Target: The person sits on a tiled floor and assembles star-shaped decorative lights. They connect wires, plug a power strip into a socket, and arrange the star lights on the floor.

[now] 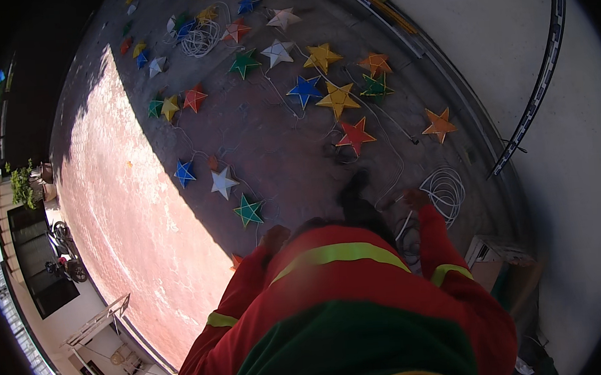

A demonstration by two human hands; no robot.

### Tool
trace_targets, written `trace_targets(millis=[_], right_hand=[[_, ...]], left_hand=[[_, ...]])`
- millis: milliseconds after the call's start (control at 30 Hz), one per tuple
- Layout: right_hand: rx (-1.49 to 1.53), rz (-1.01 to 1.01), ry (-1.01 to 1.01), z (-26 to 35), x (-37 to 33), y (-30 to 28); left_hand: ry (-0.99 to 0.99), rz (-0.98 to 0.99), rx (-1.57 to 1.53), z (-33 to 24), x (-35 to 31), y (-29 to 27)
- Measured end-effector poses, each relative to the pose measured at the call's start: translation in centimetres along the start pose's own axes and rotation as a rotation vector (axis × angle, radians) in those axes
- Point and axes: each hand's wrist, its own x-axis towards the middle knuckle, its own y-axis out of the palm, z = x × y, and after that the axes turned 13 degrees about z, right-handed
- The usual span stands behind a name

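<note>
My right hand is low over the ground with its fingers bent, at the left edge of a coiled white cable. Thin cable runs by its fingertips, but the hand is too small and dark to show a grip. My left hand is beside my waist, its fingers curled and partly shaded. Just ahead of it lies a green star lantern, with a white star lantern and a blue star lantern beyond. A red star lantern lies ahead of my feet, near an orange star lantern.
Several more star lanterns joined by cords spread over the shaded paving, including a yellow one. A second cable coil lies farther off. A white wall borders the right; sunlit paving stretches left. A box stands near my right arm.
</note>
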Motion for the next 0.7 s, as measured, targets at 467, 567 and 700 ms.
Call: trace_targets(millis=[467,567,700], right_hand=[[0.564,0.083,-0.144,5.7,9.1,-0.9],[0.198,0.322,-0.298,7.2,9.0,0.2],[0.634,-0.239,0.229,8.5,7.4,7.9]], left_hand=[[0.223,-0.379,-0.104,-0.1,0.4,-10.5],[0.138,-0.136,-0.065,4.3,1.2,-15.9],[0.322,-0.396,-0.058,11.6,2.0,-23.7]])
